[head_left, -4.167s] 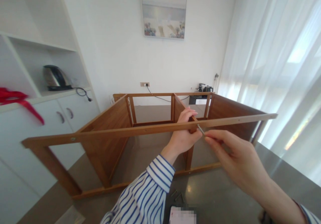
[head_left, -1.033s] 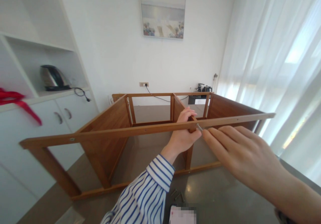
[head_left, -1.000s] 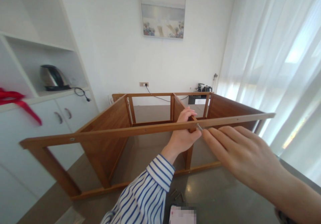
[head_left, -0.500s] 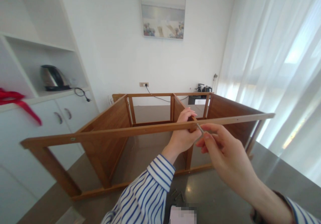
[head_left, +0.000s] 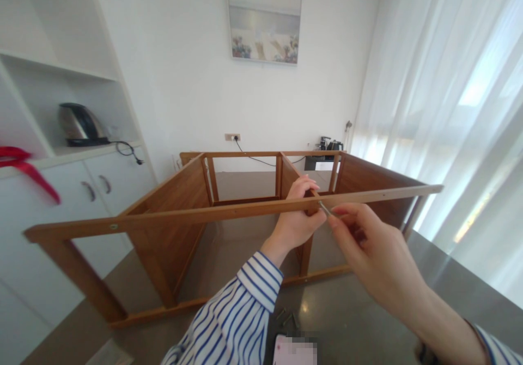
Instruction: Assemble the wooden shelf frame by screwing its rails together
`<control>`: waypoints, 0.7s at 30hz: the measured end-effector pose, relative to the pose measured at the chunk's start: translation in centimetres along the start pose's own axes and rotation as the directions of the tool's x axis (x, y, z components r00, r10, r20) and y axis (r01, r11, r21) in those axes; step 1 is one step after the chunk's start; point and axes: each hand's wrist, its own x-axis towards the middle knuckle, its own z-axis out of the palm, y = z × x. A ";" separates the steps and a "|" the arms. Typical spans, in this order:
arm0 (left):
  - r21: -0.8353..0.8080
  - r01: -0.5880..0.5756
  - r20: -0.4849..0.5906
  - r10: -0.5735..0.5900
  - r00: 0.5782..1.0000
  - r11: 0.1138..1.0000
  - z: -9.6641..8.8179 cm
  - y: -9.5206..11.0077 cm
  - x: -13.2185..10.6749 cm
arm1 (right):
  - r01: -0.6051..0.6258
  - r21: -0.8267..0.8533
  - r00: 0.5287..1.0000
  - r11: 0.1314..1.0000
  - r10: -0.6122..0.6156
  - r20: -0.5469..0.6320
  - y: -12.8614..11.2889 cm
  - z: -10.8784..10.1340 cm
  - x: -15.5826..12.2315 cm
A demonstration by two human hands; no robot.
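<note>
A brown wooden shelf frame [head_left: 241,211] lies on its side on the dark table, its long front rail running across the view. My left hand [head_left: 292,220] is wrapped round the middle panel's edge where it meets this rail, thumb below and fingers above. Between thumb and forefinger, my right hand [head_left: 368,245] pinches a thin silver bolt [head_left: 324,208]. The bolt's tip is at the rail beside my left thumb; its other end is hidden in my fingers. Several loose metal bolts [head_left: 290,318] lie on the table below my hands.
A phone with a pale screen [head_left: 292,350] lies at the table's [head_left: 335,321] near edge, and a clear plastic bag [head_left: 110,353] at lower left. An electric kettle [head_left: 81,125] stands on the left cabinet shelf. A red ribbon [head_left: 30,171] hangs there. White curtains [head_left: 429,92] cover the right side.
My right hand has turned slightly around the bolt, with its fingers drawn in closer. My left hand keeps its hold on the wood. The whole view has shifted a little.
</note>
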 end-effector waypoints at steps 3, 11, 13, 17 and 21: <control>0.011 -0.002 0.002 0.002 1.000 1.000 0.0 -0.1 0.0 | 0.113 -0.166 0.993 0.980 -0.106 0.050 -0.5 -0.8 0.7; 0.012 -0.009 0.009 0.009 1.000 1.000 0.0 -0.1 -0.1 | -0.062 0.061 0.981 0.996 0.050 0.187 -1.3 -0.2 1.3; 0.016 -0.014 0.003 0.013 1.000 1.000 0.0 -0.1 -0.1 | -0.187 0.205 0.973 0.961 0.151 0.177 -1.3 -0.1 1.3; 0.007 -0.023 -0.019 0.023 1.000 1.000 0.2 -0.2 -0.1 | -0.454 0.527 0.891 0.719 0.374 0.257 -1.7 0.1 1.3; -0.009 -0.018 -0.020 0.018 1.000 1.000 0.1 -0.1 -0.1 | -0.511 0.806 0.819 0.297 0.452 0.353 -2.0 0.8 1.0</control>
